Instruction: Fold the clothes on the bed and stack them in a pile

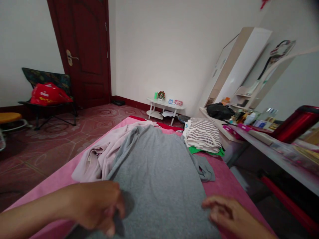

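Note:
A grey long-sleeved top (pixel 161 172) lies spread out on a pink bed cover (pixel 224 179), its neck end away from me. My left hand (pixel 99 205) is over the top's near left edge, fingers loosely bent and apart, casting a shadow on the cloth. At the near right edge is my right hand (pixel 224 212), its fingers curled but apart, the forefinger close to the fabric; I cannot tell if it touches. Neither hand shows cloth between its fingers. Left of the grey top, partly under it, lies a crumpled pale pink garment (pixel 97 159).
A folded clothes stack with a striped garment on top (pixel 203 132) sits at the bed's far right. A cluttered dressing table (pixel 264 139) stands alongside. Beyond are a small white table (pixel 165 105), a folding chair (pixel 50 78) holding a red bag (pixel 48 94), and a dark door (pixel 87 49).

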### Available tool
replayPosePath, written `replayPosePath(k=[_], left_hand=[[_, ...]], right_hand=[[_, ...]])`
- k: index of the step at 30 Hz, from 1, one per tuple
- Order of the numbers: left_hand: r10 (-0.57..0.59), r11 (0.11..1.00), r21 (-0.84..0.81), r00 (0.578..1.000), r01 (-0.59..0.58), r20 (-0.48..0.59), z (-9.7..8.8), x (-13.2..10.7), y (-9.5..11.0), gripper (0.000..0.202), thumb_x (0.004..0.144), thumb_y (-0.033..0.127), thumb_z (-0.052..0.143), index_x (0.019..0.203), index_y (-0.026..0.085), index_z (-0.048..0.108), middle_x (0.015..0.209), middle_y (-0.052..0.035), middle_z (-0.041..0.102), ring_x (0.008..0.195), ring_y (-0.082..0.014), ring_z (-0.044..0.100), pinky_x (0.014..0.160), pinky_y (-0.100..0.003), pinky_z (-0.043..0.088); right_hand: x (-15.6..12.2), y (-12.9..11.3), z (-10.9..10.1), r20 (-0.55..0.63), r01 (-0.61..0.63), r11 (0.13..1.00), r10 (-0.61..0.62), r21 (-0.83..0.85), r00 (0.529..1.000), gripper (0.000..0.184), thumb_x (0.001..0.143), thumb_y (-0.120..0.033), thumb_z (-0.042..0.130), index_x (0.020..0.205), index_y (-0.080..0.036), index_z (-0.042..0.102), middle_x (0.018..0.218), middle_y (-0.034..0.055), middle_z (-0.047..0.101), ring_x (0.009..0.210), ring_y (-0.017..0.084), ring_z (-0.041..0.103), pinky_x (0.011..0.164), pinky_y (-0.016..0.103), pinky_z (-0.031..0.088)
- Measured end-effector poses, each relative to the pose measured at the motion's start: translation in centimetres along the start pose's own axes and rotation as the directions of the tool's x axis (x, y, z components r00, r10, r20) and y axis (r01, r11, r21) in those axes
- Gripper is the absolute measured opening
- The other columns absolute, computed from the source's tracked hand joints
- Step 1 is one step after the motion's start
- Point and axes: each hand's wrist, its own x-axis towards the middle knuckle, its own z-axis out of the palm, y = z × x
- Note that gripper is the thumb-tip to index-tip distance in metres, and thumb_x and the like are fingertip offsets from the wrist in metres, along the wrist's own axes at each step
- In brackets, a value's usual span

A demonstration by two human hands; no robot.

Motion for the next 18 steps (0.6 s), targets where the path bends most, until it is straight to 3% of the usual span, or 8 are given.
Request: replayPosePath(k=[2, 4, 6, 9, 12, 14, 16, 18], left_hand=[[0.079, 0.997, -0.005, 0.988, -0.081, -0.131, -1.1, 3.8, 1.6, 0.032, 0.083, 0.033, 0.061, 0.114, 0.025, 0.066, 0.095, -0.0039, 0.072, 0.085, -0.0198, 0.067, 0.073, -0.025, 0.05], [0.148, 0.989, 0.038, 0.958, -0.143, -0.247, -1.1, 8.1, 2.0, 0.039, 0.086, 0.034, 0.058, 0.124, 0.025, 0.059, 0.113, -0.0072, 0.067, 0.102, -0.0223, 0.063, 0.089, -0.03, 0.048], [0.129, 0.988, 0.122, 0.932, -0.092, -0.338, -0.1, 12.2, 1.3, 0.056, 0.083, 0.036, 0.06, 0.136, 0.022, 0.047, 0.13, -0.0137, 0.055, 0.114, -0.0278, 0.056, 0.097, -0.038, 0.045], [0.017, 0.979, 0.192, 0.91, 0.069, -0.415, 2.3, 16.9, -0.4, 0.067, 0.085, 0.046, 0.055, 0.143, 0.018, 0.036, 0.149, -0.0205, 0.029, 0.136, -0.037, 0.031, 0.109, -0.052, 0.029], [0.016, 0.972, 0.215, 0.895, 0.09, -0.446, 4.2, 19.0, -1.8, 0.064, 0.092, 0.054, 0.036, 0.147, 0.022, 0.029, 0.155, -0.0164, 0.014, 0.142, -0.0364, 0.007, 0.112, -0.06, 0.01], [0.024, 0.974, 0.212, 0.892, 0.081, -0.452, 4.7, 19.3, -2.2, 0.064, 0.092, 0.057, 0.031, 0.148, 0.025, 0.026, 0.156, -0.014, 0.01, 0.143, -0.0352, 0.004, 0.113, -0.06, 0.007], [0.021, 0.977, 0.201, 0.895, 0.077, -0.446, 4.7, 19.2, -2.4, 0.065, 0.092, 0.059, 0.03, 0.148, 0.026, 0.025, 0.156, -0.0137, 0.009, 0.143, -0.0348, 0.004, 0.113, -0.06, 0.007], [0.023, 0.978, 0.196, 0.897, 0.072, -0.441, 4.6, 19.2, -2.4, 0.066, 0.092, 0.06, 0.029, 0.148, 0.026, 0.025, 0.157, -0.0135, 0.008, 0.143, -0.0345, 0.004, 0.113, -0.06, 0.007]], right_hand=[[5.3, 0.7, -0.4, -0.215, 0.092, 0.993, -0.105, -0.068, 0.971, 0.035, 0.074, -0.036, 0.051, 0.102, -0.02, 0.066, 0.106, 0.0106, 0.067, 0.101, 0.025, 0.061, 0.092, 0.038, 0.047], [10.2, 1.9, -0.5, -0.405, 0.068, 0.975, -0.149, -0.209, 0.902, 0.041, 0.07, -0.029, 0.049, 0.105, -0.015, 0.063, 0.113, 0.0143, 0.063, 0.109, 0.027, 0.057, 0.099, 0.04, 0.041], [13.9, 3.0, -0.1, -0.476, -0.062, 0.955, -0.087, -0.289, 0.875, 0.05, 0.071, -0.028, 0.047, 0.118, -0.012, 0.055, 0.12, 0.0162, 0.059, 0.108, 0.027, 0.058, 0.095, 0.04, 0.042], [16.8, 3.4, 1.4, -0.467, -0.236, 0.892, 0.031, -0.386, 0.884, 0.06, 0.078, -0.037, 0.049, 0.133, -0.014, 0.043, 0.13, 0.0166, 0.054, 0.104, 0.029, 0.06, 0.084, 0.039, 0.047], [17.5, 2.6, 3.0, -0.397, -0.253, 0.821, 0.035, -0.512, 0.917, 0.051, 0.082, -0.044, 0.048, 0.127, -0.019, 0.048, 0.118, 0.0135, 0.063, 0.095, 0.03, 0.064, 0.074, 0.037, 0.046], [17.7, 2.3, 3.0, -0.336, -0.203, 0.803, 0.003, -0.561, 0.942, 0.036, 0.084, -0.04, 0.046, 0.113, -0.022, 0.056, 0.095, 0.0082, 0.069, 0.086, 0.027, 0.066, 0.07, 0.033, 0.044], [17.9, 2.6, 1.5, -0.316, -0.186, 0.8, -0.004, -0.57, 0.949, 0.025, 0.082, -0.037, 0.048, 0.1, -0.024, 0.059, 0.081, 0.0043, 0.069, 0.082, 0.025, 0.066, 0.067, 0.03, 0.042], [18.1, 3.5, -1.0, -0.387, -0.289, 0.78, 0.065, -0.555, 0.92, 0.022, 0.079, -0.035, 0.052, 0.095, -0.024, 0.062, 0.08, 0.0046, 0.068, 0.079, 0.025, 0.065, 0.064, 0.03, 0.041]])
